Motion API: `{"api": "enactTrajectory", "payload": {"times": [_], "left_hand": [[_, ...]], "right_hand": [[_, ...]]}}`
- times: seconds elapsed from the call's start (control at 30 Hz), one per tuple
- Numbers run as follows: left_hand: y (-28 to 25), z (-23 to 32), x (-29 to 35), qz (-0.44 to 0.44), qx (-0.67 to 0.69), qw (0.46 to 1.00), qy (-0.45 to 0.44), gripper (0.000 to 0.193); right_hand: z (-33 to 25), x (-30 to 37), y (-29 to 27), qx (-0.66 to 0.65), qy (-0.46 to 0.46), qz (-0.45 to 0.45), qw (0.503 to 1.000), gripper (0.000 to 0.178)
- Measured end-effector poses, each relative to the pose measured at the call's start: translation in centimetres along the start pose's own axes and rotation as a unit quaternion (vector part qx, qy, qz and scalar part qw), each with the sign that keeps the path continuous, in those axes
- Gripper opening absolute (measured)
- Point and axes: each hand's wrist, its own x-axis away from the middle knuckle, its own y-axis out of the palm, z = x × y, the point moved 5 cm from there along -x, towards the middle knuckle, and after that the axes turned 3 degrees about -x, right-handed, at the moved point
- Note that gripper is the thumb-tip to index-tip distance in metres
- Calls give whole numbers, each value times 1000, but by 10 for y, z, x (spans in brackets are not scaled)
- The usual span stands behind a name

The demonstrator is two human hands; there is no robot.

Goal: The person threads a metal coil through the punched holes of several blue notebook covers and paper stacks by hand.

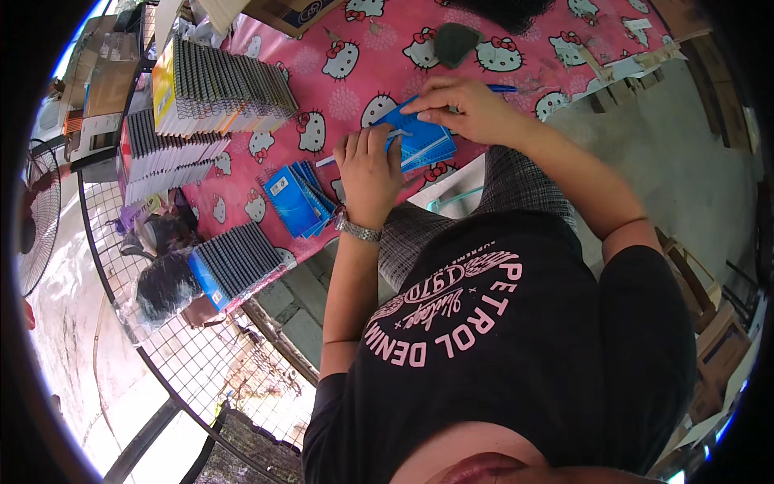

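Note:
A small stack of blue notebooks (434,152) lies at the table's near edge in front of me. My left hand (369,165), with a metal watch on the wrist, is closed at the left side of the stack. A thin whitish strip (325,162) sticks out from under its fingers; its kind cannot be made out. My right hand (468,113) bends over the top notebook's blue cover (393,118), its thumb and fingertips close together on it. Left of my left hand lies a fanned pile of blue notebooks (297,202). A blue pen (501,88) lies beyond my right hand.
Tall stacks of spiral-bound notebooks (230,85) stand at the left, with another row (238,262) at the near left corner. A dark greenish block (456,44) sits on the pink patterned tablecloth (343,101). A fan (40,218) stands far left; cardboard boxes (720,363) are at right.

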Motion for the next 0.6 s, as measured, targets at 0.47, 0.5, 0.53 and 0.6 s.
{"api": "enactTrajectory", "payload": {"times": [0.47,0.5,0.53,0.6], "left_hand": [[-1,-2,1,36,41,999,0,18],[-2,-2,0,44,50,998,-1,18],[-2,-2,1,41,45,998,-1,19],[1,-3,1,36,38,999,3,20]], "right_hand": [[-12,4,2,95,-104,55,988,26],[-12,4,0,83,-101,46,990,26],[-10,3,1,66,-92,34,993,27],[-7,5,1,35,-73,11,997,30]]}}
